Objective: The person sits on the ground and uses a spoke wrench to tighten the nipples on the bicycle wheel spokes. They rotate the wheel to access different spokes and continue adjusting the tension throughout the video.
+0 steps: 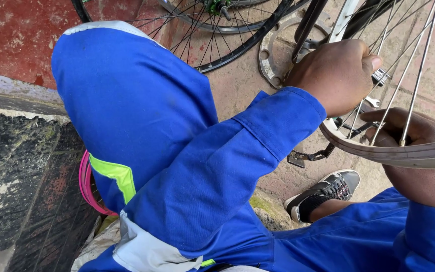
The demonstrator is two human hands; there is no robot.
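Ground: paved floor (237, 95), pinkish and worn, is running under the work; a red wall (16, 30) and a dark mossy kerb (11, 166) are bordering it on the left.
Posture: the person is crouching low in blue overalls (142, 126), knees drawn up, which is bringing both hands level with the wheel.
Wheel: the rim (393, 151) is sitting just in front of the knees, at the right of the view, its spokes (414, 75) fanning upward; it is being kept close so both hands can reach it.
Left hand: the left hand (336, 73) is reaching over the rim from above, its grip closed into a fist among the spokes, thumb pressing on a small metal part; what exactly it is clamping is hidden.
Right hand: the right hand (414, 151) is lying behind the rim, apparently steadying it; the fingers are partly hidden, so I cannot tell whether that grip is closed.
Second wheel: a black wheel (237, 35) is resting further back, apart from the hands.
Chainring: a silver chainring (278, 55) is lying near the left hand.
Shoe: a grey shoe (328, 191) is planted beneath the rim.
Pink cable: looped at the left hip (84, 186).
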